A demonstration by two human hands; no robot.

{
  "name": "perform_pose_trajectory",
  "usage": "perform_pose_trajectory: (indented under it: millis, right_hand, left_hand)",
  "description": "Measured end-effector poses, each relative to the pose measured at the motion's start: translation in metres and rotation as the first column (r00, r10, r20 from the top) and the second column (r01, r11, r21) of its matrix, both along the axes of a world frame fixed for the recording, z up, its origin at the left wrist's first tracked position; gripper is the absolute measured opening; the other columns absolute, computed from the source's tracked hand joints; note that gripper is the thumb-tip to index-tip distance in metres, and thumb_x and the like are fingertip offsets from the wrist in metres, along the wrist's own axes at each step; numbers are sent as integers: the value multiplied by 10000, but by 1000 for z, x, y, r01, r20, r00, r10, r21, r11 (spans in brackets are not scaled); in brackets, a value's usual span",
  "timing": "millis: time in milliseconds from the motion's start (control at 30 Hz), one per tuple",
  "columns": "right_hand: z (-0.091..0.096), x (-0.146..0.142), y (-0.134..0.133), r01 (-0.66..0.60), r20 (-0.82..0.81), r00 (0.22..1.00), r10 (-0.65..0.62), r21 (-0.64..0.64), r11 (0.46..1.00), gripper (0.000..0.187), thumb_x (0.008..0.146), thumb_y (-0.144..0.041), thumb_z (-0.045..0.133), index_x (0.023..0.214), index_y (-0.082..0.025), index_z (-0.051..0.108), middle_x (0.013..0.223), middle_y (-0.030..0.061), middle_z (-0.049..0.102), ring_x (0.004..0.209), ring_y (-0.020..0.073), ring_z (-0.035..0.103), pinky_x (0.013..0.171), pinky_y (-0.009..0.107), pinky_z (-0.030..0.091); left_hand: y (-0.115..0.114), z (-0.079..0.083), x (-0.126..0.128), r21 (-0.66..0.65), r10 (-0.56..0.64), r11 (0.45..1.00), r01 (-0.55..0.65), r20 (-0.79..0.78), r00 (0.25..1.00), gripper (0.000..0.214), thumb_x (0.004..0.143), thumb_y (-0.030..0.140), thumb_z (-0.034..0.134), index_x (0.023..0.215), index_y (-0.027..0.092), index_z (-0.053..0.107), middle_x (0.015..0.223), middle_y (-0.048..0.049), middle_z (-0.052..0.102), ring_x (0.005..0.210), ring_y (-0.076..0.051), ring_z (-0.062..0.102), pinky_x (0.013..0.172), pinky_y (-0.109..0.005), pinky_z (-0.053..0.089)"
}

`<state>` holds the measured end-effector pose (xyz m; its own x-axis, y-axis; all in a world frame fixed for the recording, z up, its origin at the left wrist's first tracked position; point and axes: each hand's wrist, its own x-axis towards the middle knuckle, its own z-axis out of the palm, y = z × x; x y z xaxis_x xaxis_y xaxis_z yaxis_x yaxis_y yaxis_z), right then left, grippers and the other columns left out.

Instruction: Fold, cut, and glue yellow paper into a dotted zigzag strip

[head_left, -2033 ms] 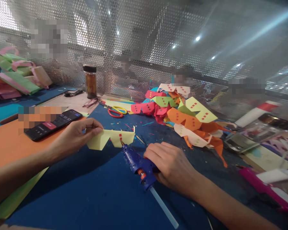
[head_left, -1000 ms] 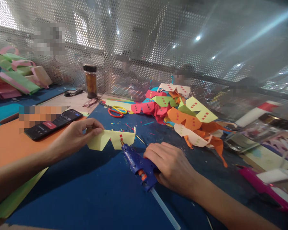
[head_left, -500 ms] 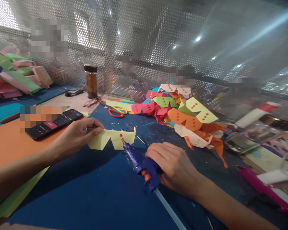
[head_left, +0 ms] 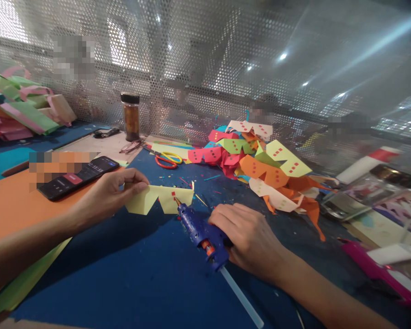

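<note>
The left hand (head_left: 104,197) pinches the left end of the yellow paper strip (head_left: 159,199), long axis left-right above the bench (head_left: 123,274), while the right hand (head_left: 250,240) grips the glue gun (head_left: 202,233), nozzle touching the strip's lower right edge.

A perforated metal screen (head_left: 205,68) (glinting with lamp reflections) backs the blue tabletop (head_left: 123,274).
</note>
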<state>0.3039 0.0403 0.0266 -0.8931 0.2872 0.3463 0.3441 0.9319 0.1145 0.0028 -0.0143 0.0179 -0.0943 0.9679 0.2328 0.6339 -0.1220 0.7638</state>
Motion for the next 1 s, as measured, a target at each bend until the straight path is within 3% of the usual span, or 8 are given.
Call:
perform_pose_trajectory:
  millis: [1000]
  right_hand:
    - [0,1,2,4,-14,1000,-4,-2,1000,139,888,-282,580,823,-160,588,795,69,640,730,207,569,633,318,343]
  left_hand:
    - [0,-3,-3,17,6,1000,-5,-8,1000,301,900,487,534,895,211,654,766,21,643,681,-132,553,592,-224,405]
